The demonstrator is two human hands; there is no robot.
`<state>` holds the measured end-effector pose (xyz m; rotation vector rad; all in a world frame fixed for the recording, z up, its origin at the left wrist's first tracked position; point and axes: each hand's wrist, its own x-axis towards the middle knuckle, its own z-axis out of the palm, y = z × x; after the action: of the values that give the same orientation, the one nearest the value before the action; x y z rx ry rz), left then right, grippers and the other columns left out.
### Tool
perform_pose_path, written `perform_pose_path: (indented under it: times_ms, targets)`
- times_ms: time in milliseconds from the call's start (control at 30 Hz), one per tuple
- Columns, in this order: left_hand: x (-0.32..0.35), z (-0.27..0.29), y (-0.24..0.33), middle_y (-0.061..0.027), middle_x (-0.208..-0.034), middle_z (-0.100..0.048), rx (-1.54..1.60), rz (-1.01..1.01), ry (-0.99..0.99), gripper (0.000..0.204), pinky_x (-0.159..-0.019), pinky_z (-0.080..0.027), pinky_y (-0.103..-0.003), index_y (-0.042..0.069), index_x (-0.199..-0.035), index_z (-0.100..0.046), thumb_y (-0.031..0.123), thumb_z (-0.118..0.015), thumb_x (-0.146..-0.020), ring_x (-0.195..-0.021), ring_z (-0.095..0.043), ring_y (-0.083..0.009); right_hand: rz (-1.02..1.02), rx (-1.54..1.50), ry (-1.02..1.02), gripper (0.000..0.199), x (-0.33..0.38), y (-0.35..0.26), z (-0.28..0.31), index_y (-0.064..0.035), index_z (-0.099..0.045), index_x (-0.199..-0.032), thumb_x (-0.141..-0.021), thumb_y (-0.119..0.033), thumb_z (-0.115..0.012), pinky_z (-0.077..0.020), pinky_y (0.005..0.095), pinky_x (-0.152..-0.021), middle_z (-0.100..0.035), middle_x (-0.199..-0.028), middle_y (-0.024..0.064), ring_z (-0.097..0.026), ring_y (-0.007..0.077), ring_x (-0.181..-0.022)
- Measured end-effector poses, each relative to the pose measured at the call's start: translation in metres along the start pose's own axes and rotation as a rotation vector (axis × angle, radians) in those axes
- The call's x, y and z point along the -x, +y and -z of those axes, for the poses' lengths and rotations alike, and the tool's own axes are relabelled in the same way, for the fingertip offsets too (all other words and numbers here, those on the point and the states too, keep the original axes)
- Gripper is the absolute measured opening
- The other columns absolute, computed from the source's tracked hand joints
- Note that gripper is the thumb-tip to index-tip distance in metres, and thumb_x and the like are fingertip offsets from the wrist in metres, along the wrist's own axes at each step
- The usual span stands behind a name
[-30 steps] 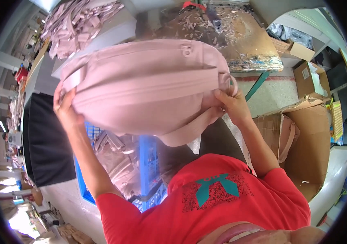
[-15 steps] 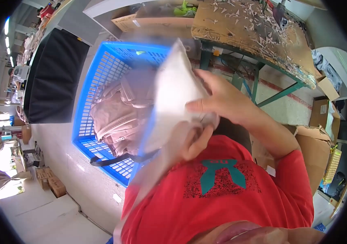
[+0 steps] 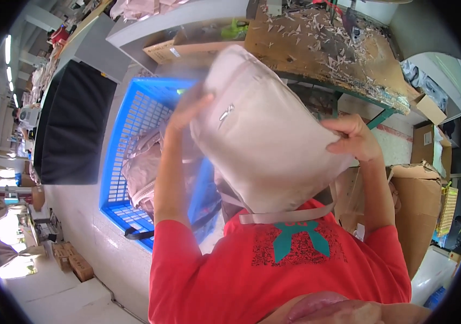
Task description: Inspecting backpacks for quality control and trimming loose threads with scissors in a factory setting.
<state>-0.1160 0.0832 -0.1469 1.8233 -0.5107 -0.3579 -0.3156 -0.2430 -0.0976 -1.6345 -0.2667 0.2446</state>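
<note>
A pale pink backpack is held up in front of my chest, tilted, its broad smooth panel facing up. A silver zipper pull shows near its upper left edge, and a strap hangs off the lower end across my red shirt. My left hand, slightly blurred, grips the bag's left edge. On the opposite edge, my right hand is closed with the thumb on top; the fingers underneath are partly hidden. Left of the bag stands a blue plastic basket with more dusty-pink bags lying in it.
A wooden workbench littered with pale scraps stands ahead, on green metal legs. An open cardboard box is at my right. Further left is a black fabric-covered block; small brown cartons sit on the floor behind the basket.
The backpack has turned from edge-on to showing its broad panel. My left hand has moved up to its far left edge, and my right hand has shifted right and down to the other edge.
</note>
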Motion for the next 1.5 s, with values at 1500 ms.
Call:
perform_pose_path:
  times_ms: [1500]
  targets:
    - [-0.107, -0.095, 0.137, -0.0075, -0.073, -0.062, -0.123, -0.292, 0.071, 0.034, -0.058, -0.046, -0.023, -0.004, -0.085, -0.060, 0.014, -0.073, -0.058, -0.060, -0.056, -0.0096, -0.025, -0.405, 0.813, 0.029, 0.054, 0.022, 0.063, 0.0054, -0.057, -0.097, -0.069, 0.001, -0.059, -0.0445, 0.0209, -0.066, -0.061, -0.084, 0.0078, -0.057, 0.0106, -0.070]
